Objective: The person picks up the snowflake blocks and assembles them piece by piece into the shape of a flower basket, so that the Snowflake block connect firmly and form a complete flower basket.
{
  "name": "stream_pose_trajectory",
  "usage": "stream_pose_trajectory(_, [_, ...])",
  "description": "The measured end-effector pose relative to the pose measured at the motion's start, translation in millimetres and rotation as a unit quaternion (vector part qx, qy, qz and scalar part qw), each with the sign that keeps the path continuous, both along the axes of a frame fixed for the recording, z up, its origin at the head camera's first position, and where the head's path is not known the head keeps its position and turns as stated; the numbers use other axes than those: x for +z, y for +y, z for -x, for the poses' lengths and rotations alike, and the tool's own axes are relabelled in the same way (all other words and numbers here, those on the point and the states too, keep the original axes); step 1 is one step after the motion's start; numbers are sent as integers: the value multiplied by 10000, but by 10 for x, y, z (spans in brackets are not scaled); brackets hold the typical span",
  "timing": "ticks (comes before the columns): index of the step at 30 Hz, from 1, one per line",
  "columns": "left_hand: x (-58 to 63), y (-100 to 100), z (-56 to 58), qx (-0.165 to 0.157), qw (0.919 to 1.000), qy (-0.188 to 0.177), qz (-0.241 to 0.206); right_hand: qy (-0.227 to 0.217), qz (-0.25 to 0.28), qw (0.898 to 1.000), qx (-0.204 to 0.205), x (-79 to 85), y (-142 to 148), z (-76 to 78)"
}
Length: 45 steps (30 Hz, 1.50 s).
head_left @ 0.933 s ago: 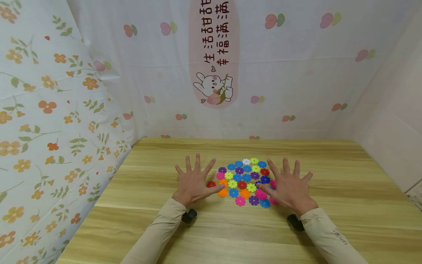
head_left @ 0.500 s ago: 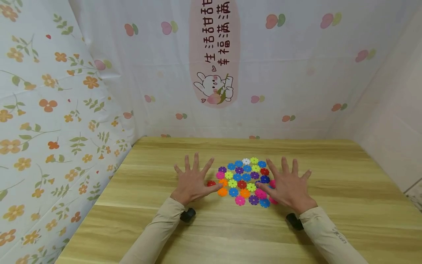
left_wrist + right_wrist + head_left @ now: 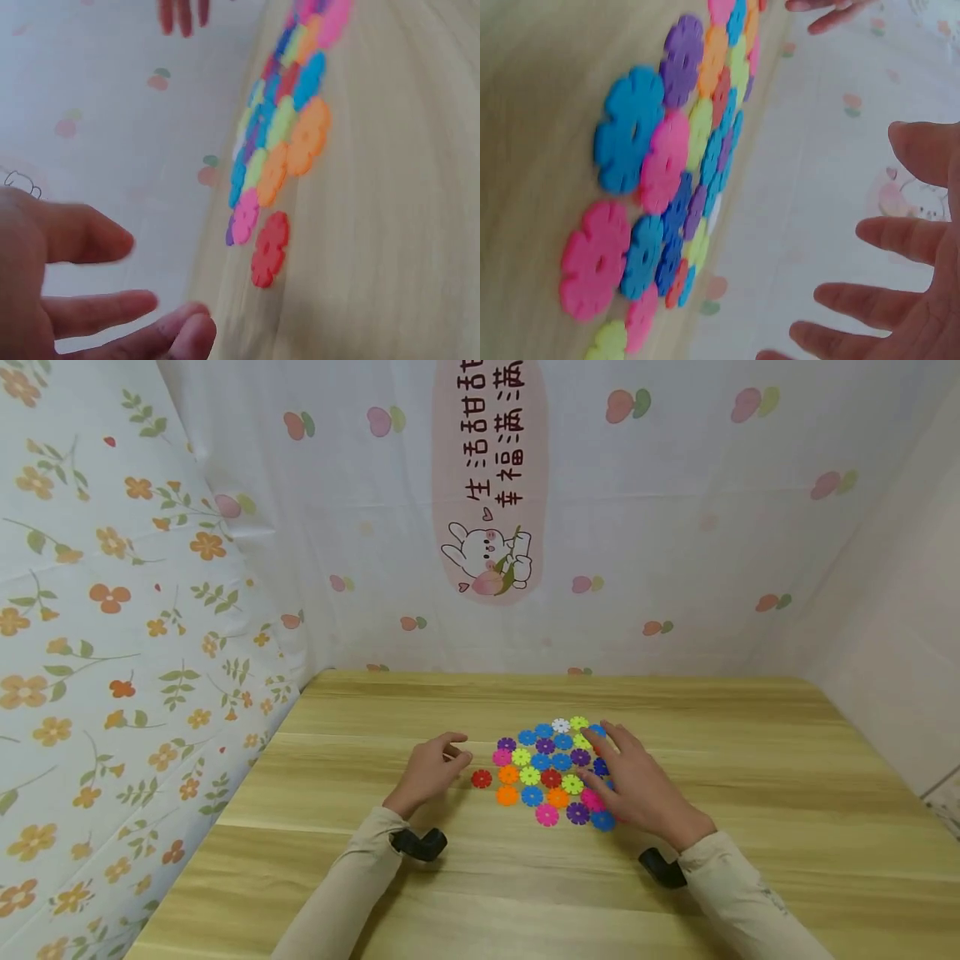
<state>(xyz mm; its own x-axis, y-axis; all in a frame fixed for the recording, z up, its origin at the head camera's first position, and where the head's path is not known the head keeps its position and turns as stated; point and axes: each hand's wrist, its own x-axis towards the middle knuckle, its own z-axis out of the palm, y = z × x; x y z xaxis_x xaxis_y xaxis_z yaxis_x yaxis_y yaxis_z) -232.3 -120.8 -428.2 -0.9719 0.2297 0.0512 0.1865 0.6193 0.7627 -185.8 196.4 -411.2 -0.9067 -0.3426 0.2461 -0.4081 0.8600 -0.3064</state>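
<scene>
My left hand [image 3: 429,770] and right hand [image 3: 648,789] hang apart, holding nothing; the flower discs [image 3: 557,763] lie mostly between them on the table [image 3: 480,893]; likely light, stiff; best pinched by the rim.

The table [image 3: 420,706] gives passage farther away than the fingers of the left hand [image 3: 426,772], but coloured discs [image 3: 551,777] obstruct below those of the right hand [image 3: 645,783].

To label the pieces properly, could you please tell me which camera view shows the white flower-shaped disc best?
The head view: the white flower-shaped disc shows whole there, its notched outline clear. Both wrist views show only a pale sliver of it, mostly hidden.
</scene>
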Motion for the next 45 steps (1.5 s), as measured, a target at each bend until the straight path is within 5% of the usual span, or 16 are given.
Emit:
stream_pose_trajectory(12, [-24,22,42,-50,9948,-983,-245,330,-250,9981,461,-73,-134,-71])
stream_pose_trajectory(18, [-65,58,43,-15,9953,-965,-16,512,-353,9948,810,-133,-206,-87])
stream_pose_trajectory(28, [-87,133,57,-126,9981,-389,463,234,-343,9898,1363,-155,-301,-62])
stream_pose_trajectory(45, [-34,227,65,-159,9942,-647,842,-78,-429,9886,1443,-212,-447,-23])
